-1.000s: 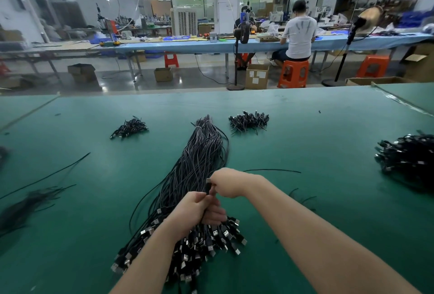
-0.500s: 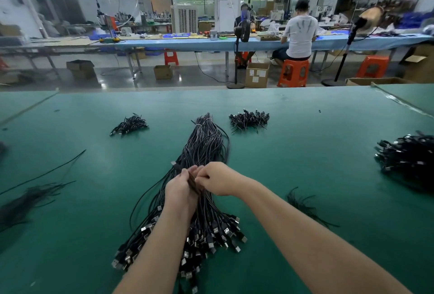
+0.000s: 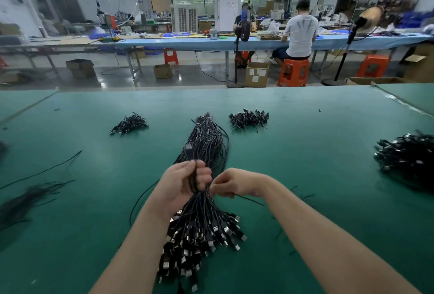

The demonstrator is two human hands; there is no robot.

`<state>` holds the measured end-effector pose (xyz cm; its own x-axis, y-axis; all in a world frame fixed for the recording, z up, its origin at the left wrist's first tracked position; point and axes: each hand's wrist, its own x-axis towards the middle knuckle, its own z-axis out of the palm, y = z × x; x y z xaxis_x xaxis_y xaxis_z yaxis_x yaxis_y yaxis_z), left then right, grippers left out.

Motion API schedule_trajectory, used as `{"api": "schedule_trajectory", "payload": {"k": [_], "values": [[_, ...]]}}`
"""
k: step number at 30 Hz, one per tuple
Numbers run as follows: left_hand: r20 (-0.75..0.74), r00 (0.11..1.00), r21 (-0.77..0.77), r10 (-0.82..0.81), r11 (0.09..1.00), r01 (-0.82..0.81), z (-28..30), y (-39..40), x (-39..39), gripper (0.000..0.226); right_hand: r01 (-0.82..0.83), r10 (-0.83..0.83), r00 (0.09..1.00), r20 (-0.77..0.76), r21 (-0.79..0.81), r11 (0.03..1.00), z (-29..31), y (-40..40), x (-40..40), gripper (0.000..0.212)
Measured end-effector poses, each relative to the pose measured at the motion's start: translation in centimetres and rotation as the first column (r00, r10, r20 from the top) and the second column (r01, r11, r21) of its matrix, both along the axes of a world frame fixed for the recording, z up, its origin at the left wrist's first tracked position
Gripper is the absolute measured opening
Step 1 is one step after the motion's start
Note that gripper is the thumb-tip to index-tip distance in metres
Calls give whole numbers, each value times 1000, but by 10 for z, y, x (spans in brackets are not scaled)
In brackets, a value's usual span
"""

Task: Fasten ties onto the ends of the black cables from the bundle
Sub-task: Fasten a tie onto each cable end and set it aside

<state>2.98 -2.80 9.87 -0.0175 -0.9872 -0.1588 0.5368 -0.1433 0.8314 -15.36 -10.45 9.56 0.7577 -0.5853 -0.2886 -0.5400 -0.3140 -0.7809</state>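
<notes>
A long bundle of black cables [image 3: 206, 143] lies on the green table, its USB plugs [image 3: 199, 237] fanned out toward me. My left hand [image 3: 183, 183] grips a folded black cable upright over the bundle, a connector end sticking up above the fist. My right hand [image 3: 231, 184] is right beside it, pinching a thin black tie [image 3: 249, 198] whose free end trails to the right.
Small heaps of tied cables lie at the back left [image 3: 129, 123] and back right [image 3: 249, 117]. A bigger pile [image 3: 406, 155] sits at the right edge. Loose black ties [image 3: 25, 199] lie at the left. The green table [image 3: 317, 143] ends at a far edge.
Both hands rose from the bundle. My left hand now holds the folded cable upright, and my right hand has shifted to its right side with the tie trailing out.
</notes>
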Motion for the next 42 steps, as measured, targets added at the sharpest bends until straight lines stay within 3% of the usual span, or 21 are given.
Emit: {"api": "schedule_trajectory", "payload": {"k": [3, 5, 10, 14, 17, 21, 23, 26, 34, 37, 42], "values": [[280, 928, 42, -247, 968, 245, -8, 9, -3, 25, -77, 37, 965, -261, -146, 986, 13, -14, -3, 34], [370, 880, 78, -297, 954, 290, -16, 10, -14, 29, -135, 38, 929, -367, -243, 961, 23, -20, 3, 34], [441, 885, 83, -149, 989, 125, -31, 4, -39, 33, -107, -26, 882, -470, -253, 962, 38, -24, 16, 34], [464, 883, 68, -71, 997, 45, -40, 1, -40, 29, 69, -134, 921, -366, -186, 980, 43, -24, 13, 33], [404, 915, 49, 3, 998, -25, -46, -2, -38, 28, 135, -173, 945, -278, -150, 979, 45, -22, 11, 37], [156, 970, 61, 185, 979, -197, -50, -13, -34, 29, 151, -159, 974, -161, -58, 987, 41, -12, 11, 36], [50, 965, 84, 258, 962, -261, -48, -16, -32, 27, 135, -137, 984, -111, -27, 990, 36, -6, 13, 34], [9, 949, 81, 314, 946, -314, -41, -20, -33, 28, 137, -139, 989, -56, -40, 990, 26, -2, 13, 32], [-230, 915, 66, 331, 944, -324, -25, -32, -35, 31, 341, -376, 922, 87, 274, 899, -13, 0, 6, 33], [-263, 916, 44, 301, 953, -301, -27, -31, -36, 31, 307, -397, 899, 185, 380, 872, -22, 3, 3, 22], [-291, 938, -26, 187, 979, -204, -35, -25, -44, 27, 177, -503, 800, 327, 674, 718, -36, 8, -5, 11]]}}
